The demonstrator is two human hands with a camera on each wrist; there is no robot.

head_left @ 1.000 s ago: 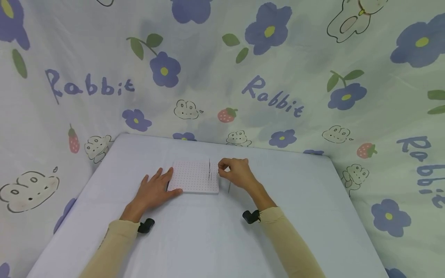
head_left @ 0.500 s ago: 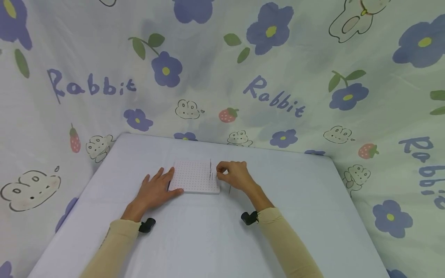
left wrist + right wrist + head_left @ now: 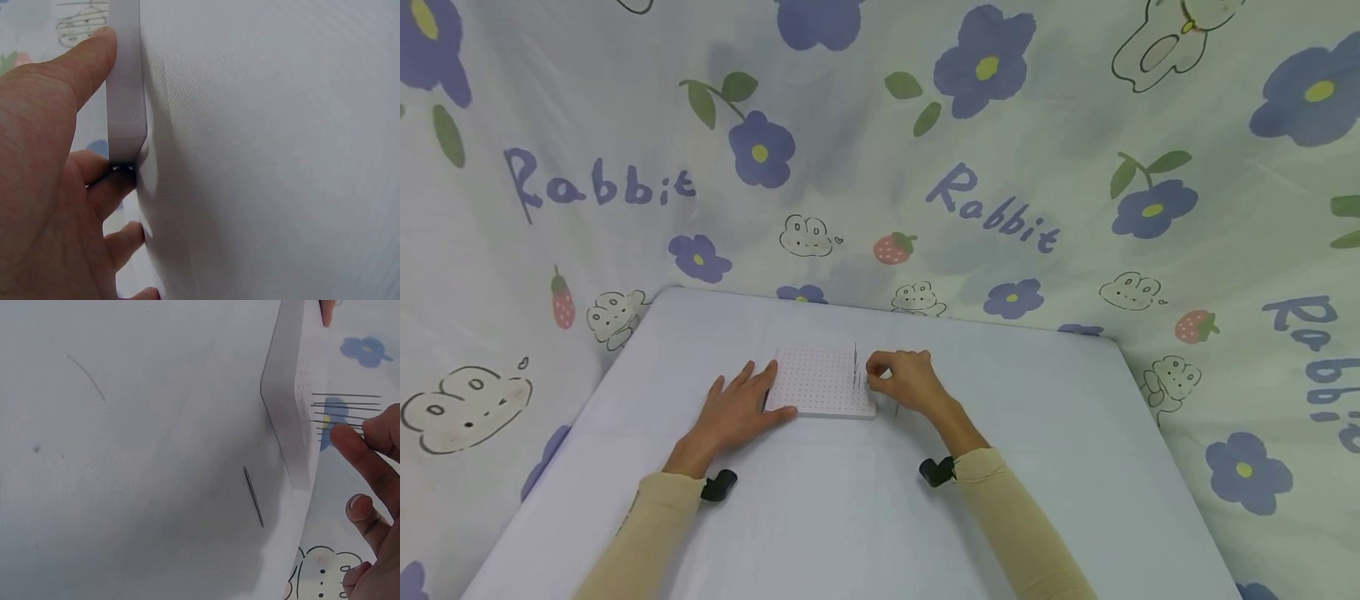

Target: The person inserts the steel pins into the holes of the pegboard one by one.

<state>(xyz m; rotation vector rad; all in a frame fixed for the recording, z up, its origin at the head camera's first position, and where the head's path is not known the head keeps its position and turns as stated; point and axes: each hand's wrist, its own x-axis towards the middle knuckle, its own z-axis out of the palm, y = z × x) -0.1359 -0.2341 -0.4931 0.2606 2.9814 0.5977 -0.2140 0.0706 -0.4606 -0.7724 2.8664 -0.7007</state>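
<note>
A white board (image 3: 820, 382) dotted with small holes lies flat on the table. Several thin needles (image 3: 855, 367) stand upright in a row near its right edge. My left hand (image 3: 747, 398) rests flat against the board's left side, thumb (image 3: 84, 59) along the board's edge (image 3: 125, 81). My right hand (image 3: 876, 377) is at the right edge with its fingers curled, thumb and forefinger (image 3: 359, 453) pinching one of the standing needles (image 3: 344, 407). One loose needle (image 3: 253, 495) lies on the table beside the board (image 3: 290, 412), also seen as the loose needle (image 3: 896, 408) under my right hand.
The table (image 3: 850, 517) is covered in plain white cloth. A curtain (image 3: 985, 167) printed with flowers and rabbits hangs close behind and on both sides. A small black clip sits at each wrist (image 3: 718, 485).
My right hand has shifted slightly left, closing on the row of standing needles. The left hand and the board have stayed still.
</note>
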